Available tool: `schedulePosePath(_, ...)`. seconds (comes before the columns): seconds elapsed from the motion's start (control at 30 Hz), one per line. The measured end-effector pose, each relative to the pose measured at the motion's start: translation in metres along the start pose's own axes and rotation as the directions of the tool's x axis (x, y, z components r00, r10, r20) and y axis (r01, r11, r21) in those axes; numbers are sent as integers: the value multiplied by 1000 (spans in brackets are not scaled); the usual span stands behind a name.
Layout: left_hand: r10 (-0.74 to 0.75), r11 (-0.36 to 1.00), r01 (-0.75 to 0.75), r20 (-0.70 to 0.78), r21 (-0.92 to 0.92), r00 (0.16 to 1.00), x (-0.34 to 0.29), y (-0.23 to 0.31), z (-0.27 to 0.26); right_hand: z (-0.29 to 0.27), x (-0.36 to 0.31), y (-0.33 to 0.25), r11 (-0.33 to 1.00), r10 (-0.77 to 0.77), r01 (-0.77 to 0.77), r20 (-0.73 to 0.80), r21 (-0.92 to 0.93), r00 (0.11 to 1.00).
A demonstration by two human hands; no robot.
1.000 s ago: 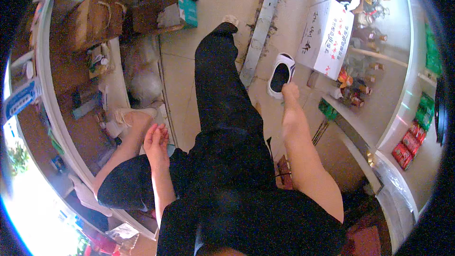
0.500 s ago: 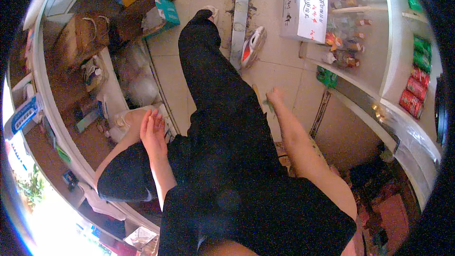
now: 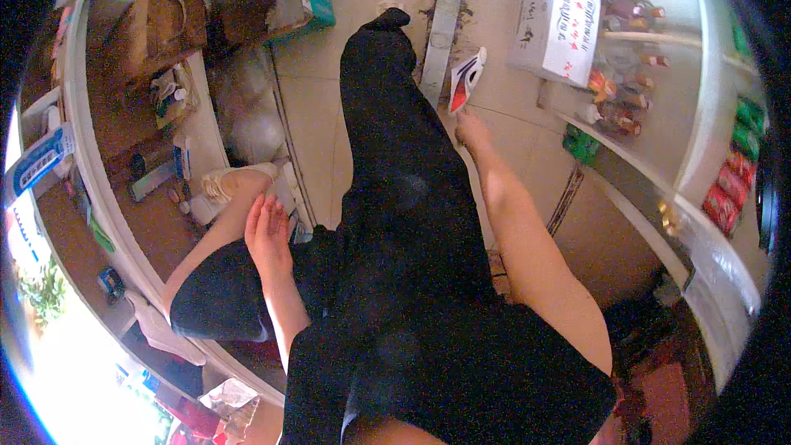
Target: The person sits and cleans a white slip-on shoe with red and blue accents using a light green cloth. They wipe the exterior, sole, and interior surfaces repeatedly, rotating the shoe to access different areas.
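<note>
My left hand (image 3: 268, 227) hovers over the dark cloth by my bent left knee, palm turned up and fingers extended, holding nothing. Below it, a cream laced shoe (image 3: 235, 184) is on the foot of a bare leg. My right arm stretches forward along a long black-clothed shape. At its end, my right hand (image 3: 470, 128) is closed low near the floor, just beside a white, red and dark shoe (image 3: 467, 82). I cannot tell whether hand and shoe touch, and whatever lies inside the fingers is hidden.
Left are brown shelves with a paper bag (image 3: 169, 29) and a teal box (image 3: 313, 0). A metal floor track (image 3: 442, 25) runs ahead. Right stand a white carton (image 3: 556, 21), several bottles (image 3: 630, 99) and shelving with red cans (image 3: 727, 189).
My right hand has moved forward toward the white and red shoe. A thin light stick seen by it earlier no longer shows. The view has shifted slightly; my left hand barely moved.
</note>
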State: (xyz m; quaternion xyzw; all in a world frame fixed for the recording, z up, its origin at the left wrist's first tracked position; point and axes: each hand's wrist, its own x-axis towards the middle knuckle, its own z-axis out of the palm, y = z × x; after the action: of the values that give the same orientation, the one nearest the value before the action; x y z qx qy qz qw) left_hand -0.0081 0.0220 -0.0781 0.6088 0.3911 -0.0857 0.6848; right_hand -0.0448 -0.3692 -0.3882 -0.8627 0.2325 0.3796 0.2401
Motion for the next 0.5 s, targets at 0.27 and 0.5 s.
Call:
schedulePosePath(0.27, -93, 974, 133, -212, 185, 973, 5, 4, 3, 50, 130, -12, 984, 19, -36, -94, -176, 995)
schedulePosePath(0.5, -184, 936, 242, -230, 258, 956, 37, -2, 38, 20, 170, 33, 954, -178, 175, 13, -244, 984)
